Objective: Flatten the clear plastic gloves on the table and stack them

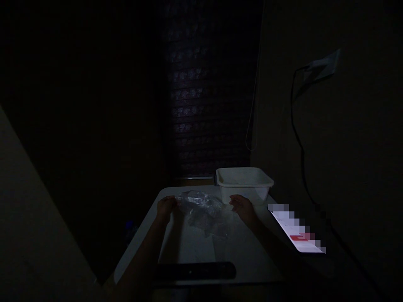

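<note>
A clear, crinkled plastic bag (pixel 203 212) stretches between my two hands above a white table (pixel 192 247). Its left edge is pinched in the fingers of my left hand (pixel 166 207). On the opposite side, my right hand (pixel 243 208) has its thumb and fingers closed on the bag's right edge. Just behind my right hand stands a white rectangular plastic tub (pixel 245 191). The light is dim, so whether anything lies inside the bag is hard to make out.
A lit screen (pixel 297 235) glows at the table's right side. Along the near edge lies a dark elongated strip (pixel 197 270). A black cable (pixel 302 159) hangs from a wall outlet (pixel 323 67) at right. Dark blinds (pixel 189 96) cover the back.
</note>
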A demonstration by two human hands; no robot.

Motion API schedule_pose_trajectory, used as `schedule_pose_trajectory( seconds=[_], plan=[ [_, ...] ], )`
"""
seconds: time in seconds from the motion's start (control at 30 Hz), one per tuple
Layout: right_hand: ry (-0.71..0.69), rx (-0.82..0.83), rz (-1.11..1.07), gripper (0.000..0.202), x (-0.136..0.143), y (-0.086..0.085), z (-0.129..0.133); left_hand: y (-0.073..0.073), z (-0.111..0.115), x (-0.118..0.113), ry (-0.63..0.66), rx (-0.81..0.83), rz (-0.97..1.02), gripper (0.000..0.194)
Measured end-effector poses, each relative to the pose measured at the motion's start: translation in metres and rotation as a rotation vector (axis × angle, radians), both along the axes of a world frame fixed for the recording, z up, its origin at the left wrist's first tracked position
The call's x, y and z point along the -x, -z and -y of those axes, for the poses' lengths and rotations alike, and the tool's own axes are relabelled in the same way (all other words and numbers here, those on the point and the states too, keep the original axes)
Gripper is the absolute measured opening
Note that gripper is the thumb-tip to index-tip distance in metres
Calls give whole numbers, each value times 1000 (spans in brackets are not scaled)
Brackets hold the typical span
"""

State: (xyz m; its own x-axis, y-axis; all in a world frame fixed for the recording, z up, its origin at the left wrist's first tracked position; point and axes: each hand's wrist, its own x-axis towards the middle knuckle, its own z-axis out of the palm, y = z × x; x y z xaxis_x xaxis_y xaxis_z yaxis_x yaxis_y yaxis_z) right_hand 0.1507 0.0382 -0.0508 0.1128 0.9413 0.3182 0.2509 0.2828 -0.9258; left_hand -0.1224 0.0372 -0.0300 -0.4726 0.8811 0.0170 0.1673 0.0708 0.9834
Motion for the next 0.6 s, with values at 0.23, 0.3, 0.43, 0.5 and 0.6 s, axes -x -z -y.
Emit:
schedule_pose_trajectory(
  seconds=[0.23,0.3,0.43,0.5,0.6],
  plan=[
    [63,-56,480,28,-19,11,7,16,19,30,-104,92,-290,8],
    [84,-27,581,31,-24,10,11,14,30,29,-132,100,-439,18],
    [92,-29,752,35,-31,9,22,8,46,9,-187,44,-996,40],
    [94,-57,851,36,-34,11,27,6,50,-10,-48,9,-1165,37],
    [84,-80,975,40,-36,14,32,10,52,-47,212,-74,-1357,35]
  ],
)
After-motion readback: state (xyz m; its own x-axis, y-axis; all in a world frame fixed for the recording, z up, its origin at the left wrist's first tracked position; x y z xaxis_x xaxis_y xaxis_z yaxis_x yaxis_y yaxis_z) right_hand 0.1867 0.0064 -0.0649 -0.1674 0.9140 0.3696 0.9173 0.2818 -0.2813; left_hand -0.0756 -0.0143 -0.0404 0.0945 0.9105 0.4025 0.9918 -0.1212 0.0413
